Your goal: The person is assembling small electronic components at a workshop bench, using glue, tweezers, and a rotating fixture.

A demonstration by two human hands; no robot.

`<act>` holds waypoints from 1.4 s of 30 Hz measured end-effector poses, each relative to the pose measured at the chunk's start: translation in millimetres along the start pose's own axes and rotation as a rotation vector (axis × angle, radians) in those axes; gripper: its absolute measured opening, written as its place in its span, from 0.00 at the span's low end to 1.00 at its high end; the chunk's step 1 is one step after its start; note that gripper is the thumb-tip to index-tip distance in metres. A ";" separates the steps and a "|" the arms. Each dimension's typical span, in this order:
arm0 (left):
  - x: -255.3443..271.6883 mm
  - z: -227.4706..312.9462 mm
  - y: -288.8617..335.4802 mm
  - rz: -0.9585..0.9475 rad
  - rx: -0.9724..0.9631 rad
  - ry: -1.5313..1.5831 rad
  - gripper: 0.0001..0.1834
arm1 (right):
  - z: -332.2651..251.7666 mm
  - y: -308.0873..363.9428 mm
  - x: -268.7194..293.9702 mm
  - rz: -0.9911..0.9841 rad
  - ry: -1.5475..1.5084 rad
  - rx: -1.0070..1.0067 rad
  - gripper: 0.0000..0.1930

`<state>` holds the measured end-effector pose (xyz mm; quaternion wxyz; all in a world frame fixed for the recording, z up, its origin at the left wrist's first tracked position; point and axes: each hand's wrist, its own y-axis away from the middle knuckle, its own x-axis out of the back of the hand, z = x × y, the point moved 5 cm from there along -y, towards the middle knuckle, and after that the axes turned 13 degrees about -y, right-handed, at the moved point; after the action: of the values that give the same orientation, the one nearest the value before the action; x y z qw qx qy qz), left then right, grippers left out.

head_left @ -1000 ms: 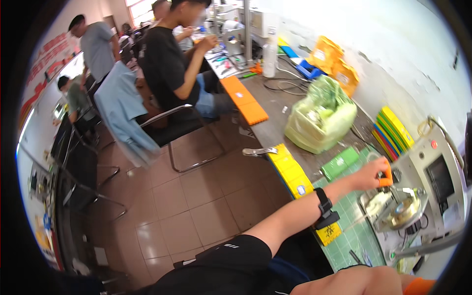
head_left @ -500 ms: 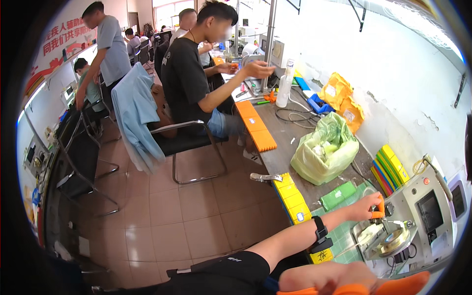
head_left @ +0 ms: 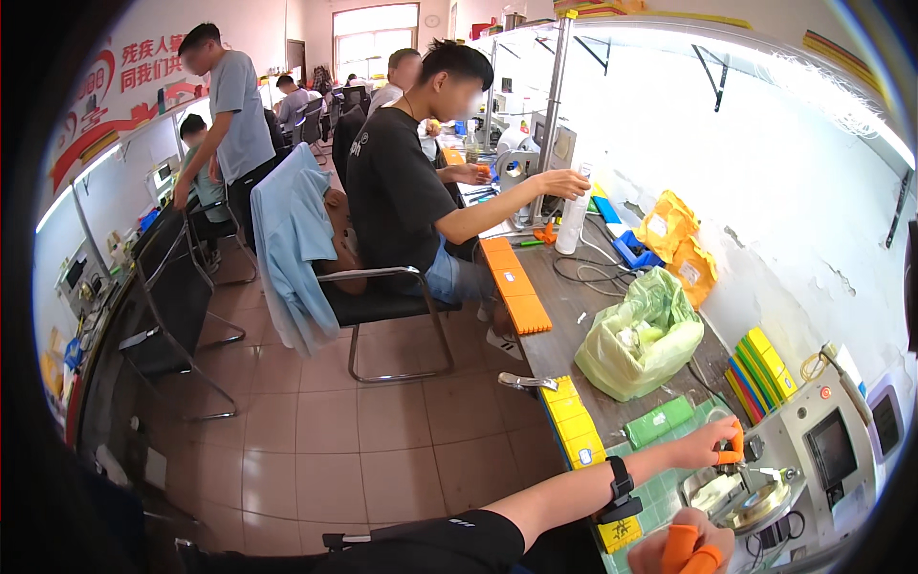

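Left hand (head_left: 712, 447): fingers bent at machine (head_left: 830, 450); can't tell grip
Right hand (head_left: 684, 547): curled; can't tell contents
Bag (head_left: 636, 340): on bench (head_left: 562, 349)

Shining brightly from the far window (head_left: 376, 48) and a tube lamp (head_left: 889, 142) at upper right, nearly bleaching the white wall (head_left: 765, 172). Glinting softly off the floor tiles (head_left: 397, 474). Bending straight edges and darkening to black around the fisheye rim.

From the wearer's head, the fisheye camera looked down along the workbench (head_left: 569, 337), left hand (head_left: 713, 446) and right hand (head_left: 690, 543) near, window (head_left: 375, 43) far.
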<state>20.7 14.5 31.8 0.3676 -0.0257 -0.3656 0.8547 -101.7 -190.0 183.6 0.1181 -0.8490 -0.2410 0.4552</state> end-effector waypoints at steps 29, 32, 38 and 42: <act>130.2 -17.0 22.9 0.157 0.587 -0.369 0.13 | -63.2 232.9 109.5 0.571 0.770 0.198 0.16; 171.6 102.2 55.9 0.349 0.286 -0.854 0.13 | -59.0 221.2 102.9 0.742 0.936 -0.012 0.17; 6.5 208.7 97.2 -0.471 -0.219 -0.412 0.22 | -61.3 158.4 72.8 0.631 1.078 -0.206 0.14; 12.0 222.5 114.0 -0.229 -0.005 -0.325 0.15 | -49.4 135.1 65.5 0.327 1.136 -0.115 0.11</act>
<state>-127.1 -165.3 123.8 0.3984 0.1532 -0.4227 0.7994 10.8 -270.8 107.5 0.1109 -0.9908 -0.0305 -0.0718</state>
